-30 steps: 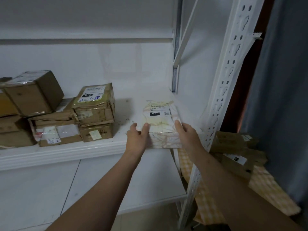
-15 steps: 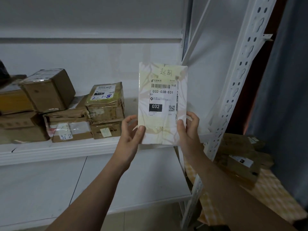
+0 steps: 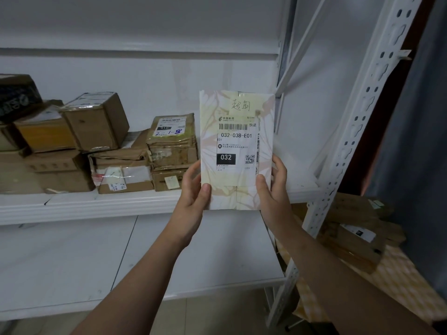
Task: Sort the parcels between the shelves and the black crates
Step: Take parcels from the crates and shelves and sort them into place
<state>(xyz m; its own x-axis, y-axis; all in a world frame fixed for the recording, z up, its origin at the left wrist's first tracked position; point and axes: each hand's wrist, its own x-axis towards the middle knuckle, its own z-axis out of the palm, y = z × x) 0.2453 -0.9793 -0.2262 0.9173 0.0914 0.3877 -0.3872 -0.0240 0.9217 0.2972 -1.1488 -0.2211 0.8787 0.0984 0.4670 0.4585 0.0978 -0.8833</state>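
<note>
I hold a flat pale parcel (image 3: 235,112) with a leaf pattern upright in front of the white shelf (image 3: 96,204), its label facing me and reading 032. My left hand (image 3: 194,189) grips its lower left edge, thumb on the front. My right hand (image 3: 274,187) grips its lower right edge in the same way. Several brown cardboard parcels (image 3: 173,151) are stacked on the shelf to the left. No black crate is in view.
A white perforated shelf post (image 3: 348,151) rises at the right. Behind it, brown parcels (image 3: 355,233) lie on a yellow checked cloth (image 3: 396,286). A lower white shelf board (image 3: 72,267) runs below. A grey curtain (image 3: 423,141) hangs at the far right.
Both hands lifted the pale parcel off the shelf and tipped it upright with its label toward me. It has held nearly still for the last half second.
</note>
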